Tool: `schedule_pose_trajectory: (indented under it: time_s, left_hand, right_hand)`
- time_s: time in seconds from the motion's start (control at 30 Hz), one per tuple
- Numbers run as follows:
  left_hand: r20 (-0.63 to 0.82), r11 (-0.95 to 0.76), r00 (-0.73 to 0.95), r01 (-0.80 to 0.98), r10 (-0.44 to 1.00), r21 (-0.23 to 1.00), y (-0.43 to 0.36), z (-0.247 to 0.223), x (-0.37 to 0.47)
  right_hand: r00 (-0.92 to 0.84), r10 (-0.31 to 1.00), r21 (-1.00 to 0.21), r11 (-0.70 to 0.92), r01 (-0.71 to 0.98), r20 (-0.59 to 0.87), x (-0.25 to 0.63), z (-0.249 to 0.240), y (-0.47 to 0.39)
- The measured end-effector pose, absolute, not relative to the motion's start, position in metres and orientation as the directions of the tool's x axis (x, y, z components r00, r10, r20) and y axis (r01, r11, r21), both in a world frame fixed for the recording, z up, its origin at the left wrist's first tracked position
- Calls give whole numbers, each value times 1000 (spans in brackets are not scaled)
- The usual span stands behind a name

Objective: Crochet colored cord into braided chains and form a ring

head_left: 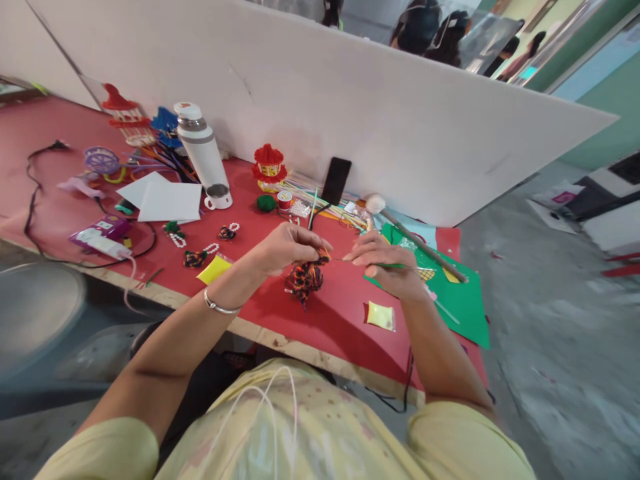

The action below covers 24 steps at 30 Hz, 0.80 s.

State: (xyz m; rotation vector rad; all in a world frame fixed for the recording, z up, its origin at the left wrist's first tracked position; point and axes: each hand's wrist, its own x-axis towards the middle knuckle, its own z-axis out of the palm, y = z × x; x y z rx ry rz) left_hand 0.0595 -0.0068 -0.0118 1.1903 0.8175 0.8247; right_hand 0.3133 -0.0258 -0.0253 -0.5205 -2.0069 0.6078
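Near the middle of the red tabletop, my left hand point(286, 248) pinches the top of a dark multicoloured yarn piece point(306, 281) with orange flecks. The bulk of the piece hangs below my fingers. To its right, my right hand point(383, 259) is closed around a thin tool with a green handle point(393, 266). The thin metal shaft of the tool points left and reaches the yarn beside my left fingertips. Whether its tip is inside the yarn is too small to tell.
A white flask point(203, 150), a cup point(219, 197) and white paper point(170, 201) stand or lie at the left. A phone point(337, 180) leans on the white partition point(300, 80). A stick point(425, 245) crosses a green sheet point(473, 300) at the right. Small packets lie near the front.
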Motion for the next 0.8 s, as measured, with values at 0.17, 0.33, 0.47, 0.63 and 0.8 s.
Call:
schedule_pose_trajectory:
  time_s: [0.17, 0.33, 0.47, 0.63, 0.8]
  left_hand:
    - [2, 130, 428, -278, 904, 952, -18, -24, 90]
    - [-11, 108, 301, -305, 953, 946, -19, -30, 93]
    - [98, -70, 151, -184, 984, 980, -15, -32, 85]
    - [241, -246, 89, 48, 966, 968, -16, -41, 87]
    - [311, -325, 115, 145, 944, 934, -17, -45, 86]
  right_hand:
    - [-109, 675, -671, 738, 77, 730, 278, -61, -30]
    - [51, 642, -641, 749, 168, 765, 269, -70, -33]
    - [-214, 626, -574, 777, 259, 750, 287, -53, -33]
    - [-374, 566, -426, 814, 394, 735, 300, -36, -35]
    - [-428, 528, -396, 844, 361, 733, 303, -33, -38]
